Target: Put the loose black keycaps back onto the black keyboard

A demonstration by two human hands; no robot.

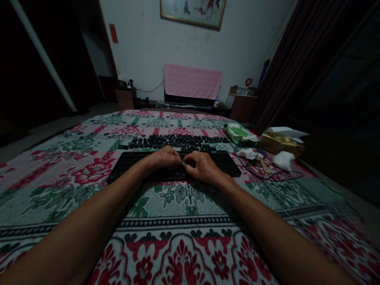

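A black keyboard (121,166) lies flat on the patterned bedspread, its keycaps off across the parts that show. My left hand (166,157) rests over its middle, fingers drawn together. Right beside it, my right hand (202,164) is closed in a pinch, and the fingertips of both hands meet. A small dark piece with a pale glint (183,162) shows between them; I cannot tell its kind or which hand grips it. Just behind the keyboard, many loose black keycaps (178,139) are spread in a long band. The hands hide the keyboard's centre.
To the right lie a green wipes pack (240,133), a gold tissue box (280,141), crumpled white tissue (284,160), a flat wooden stick (265,166) and a looping black cable (258,177). A pink cloth (192,81) covers a screen by the far wall.
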